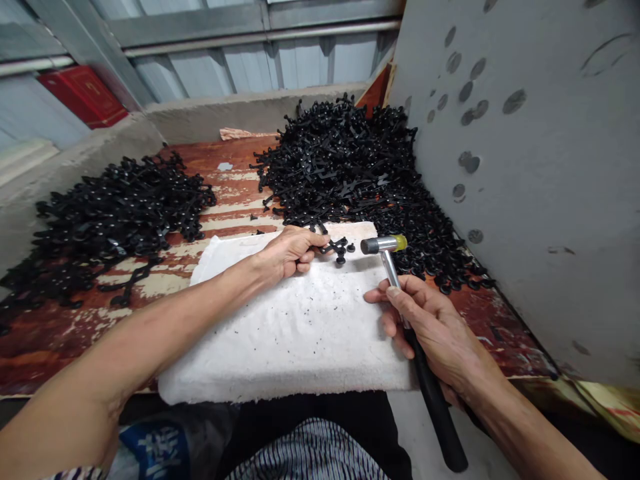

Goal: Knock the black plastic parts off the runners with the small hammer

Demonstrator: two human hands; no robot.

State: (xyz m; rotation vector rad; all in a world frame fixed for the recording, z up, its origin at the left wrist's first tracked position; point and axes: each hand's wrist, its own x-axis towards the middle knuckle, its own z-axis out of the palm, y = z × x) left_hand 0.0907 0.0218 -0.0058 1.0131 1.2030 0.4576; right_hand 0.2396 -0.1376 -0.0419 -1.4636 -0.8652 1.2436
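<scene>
My left hand (293, 253) pinches a small black branched part (330, 247) over the far side of a white cloth (300, 333). Beside its tips lie a few loose black round pieces (351, 247) on the cloth. In my right hand (425, 313) is a small mallet (391, 267), gripped loosely by its metal shaft with the thumb on top. Its head has one dark grey face and one yellow face and hangs above the cloth's right edge, apart from the black part. The black handle slants down toward me.
A large heap of black parts (340, 160) rises behind the cloth, with round black pieces (435, 250) spilling to its right. Another heap (120, 203) lies left on the worn red tabletop (225, 183). A grey spotted panel (520, 187) bounds the right side. A red box (84, 95) stands far left.
</scene>
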